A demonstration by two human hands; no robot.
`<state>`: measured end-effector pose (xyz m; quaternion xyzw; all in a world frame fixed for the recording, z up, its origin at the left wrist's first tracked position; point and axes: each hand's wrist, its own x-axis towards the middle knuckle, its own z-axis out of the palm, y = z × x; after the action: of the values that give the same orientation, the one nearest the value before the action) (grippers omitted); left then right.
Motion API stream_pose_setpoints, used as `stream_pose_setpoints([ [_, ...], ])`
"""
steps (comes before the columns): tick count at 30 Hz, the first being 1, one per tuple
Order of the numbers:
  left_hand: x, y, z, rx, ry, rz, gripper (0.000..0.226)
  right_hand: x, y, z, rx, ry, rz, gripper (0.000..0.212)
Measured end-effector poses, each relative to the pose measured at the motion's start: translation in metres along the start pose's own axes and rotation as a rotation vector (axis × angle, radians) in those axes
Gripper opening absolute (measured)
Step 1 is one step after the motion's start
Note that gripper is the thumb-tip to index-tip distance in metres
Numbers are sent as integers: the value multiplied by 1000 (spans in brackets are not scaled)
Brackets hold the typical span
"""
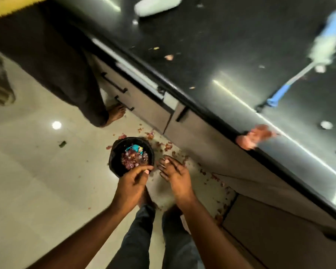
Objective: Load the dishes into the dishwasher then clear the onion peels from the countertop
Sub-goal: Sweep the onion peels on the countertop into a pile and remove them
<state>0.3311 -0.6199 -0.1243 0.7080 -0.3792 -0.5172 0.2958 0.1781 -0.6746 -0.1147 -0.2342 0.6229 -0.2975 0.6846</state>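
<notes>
At the upper left of the frame a second person's dark trouser leg (52,61) was seen. Lower centre, a black bin (114,162), mouth upward, held purple onion peels (133,159). The left hand (132,183) was held at its near rim, fingers curled, contents not discernible. The right hand (173,173) was spread, empty. More peels lay on the floor (27,171). A peel clump (254,136) overhung the black table (241,45) edge at right.
</notes>
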Motion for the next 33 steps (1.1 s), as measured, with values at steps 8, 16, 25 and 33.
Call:
stream_pose_setpoints([
  [8, -38, 144, 130, 45, -352, 374, 29, -92, -59, -132, 273, 316, -288, 23],
  [16, -118, 220, 264, 162, -708, 611, 26, -200, -66, -274, 453, 640, -511, 24],
  [25, -210, 245, 402, 281, -994, 839, 23, -287, -33, -401, 512, 1004, -630, 22],
  [33, -231, 243, 507, 650, -1339, 1138, 30, -316, 24, -442, 107, 1386, -496, 38],
])
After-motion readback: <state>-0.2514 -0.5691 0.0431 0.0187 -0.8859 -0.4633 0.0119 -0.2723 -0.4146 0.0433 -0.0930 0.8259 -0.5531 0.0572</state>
